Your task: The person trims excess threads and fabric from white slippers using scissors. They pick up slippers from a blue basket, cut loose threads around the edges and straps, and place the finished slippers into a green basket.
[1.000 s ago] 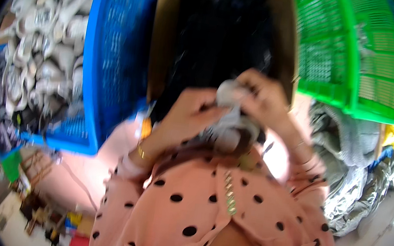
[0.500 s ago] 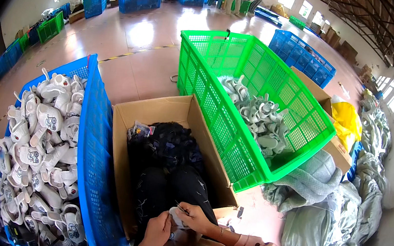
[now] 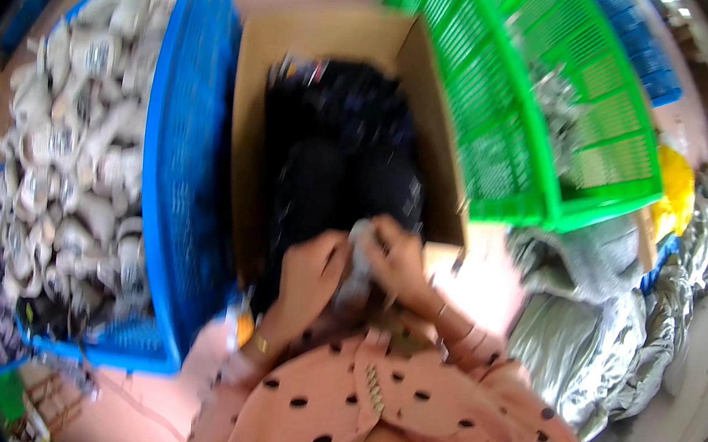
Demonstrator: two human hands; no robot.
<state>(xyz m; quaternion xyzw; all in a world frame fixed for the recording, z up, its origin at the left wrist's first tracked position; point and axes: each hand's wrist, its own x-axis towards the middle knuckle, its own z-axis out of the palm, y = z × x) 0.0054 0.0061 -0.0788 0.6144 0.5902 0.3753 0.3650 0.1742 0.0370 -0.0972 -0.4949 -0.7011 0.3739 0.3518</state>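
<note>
Close in front of my body, my left hand and my right hand are both closed on a small light grey fabric piece. It hangs between them, and blur hides its exact kind. My right fingers pinch its upper end; the left grips its side. Under the hands, my dark-trousered legs reach into an open cardboard box. A bundle of dark cloth lies at the far end of that box.
At left, a tall blue crate holds many small pale fabric shoes. A green crate with grey pieces stands at far right. Grey cloth, silvery sacks and a yellow bag lie at right.
The view has tipped down, so crates and box appear higher and the far room is out of sight. Both hands still hold the light grey piece.
</note>
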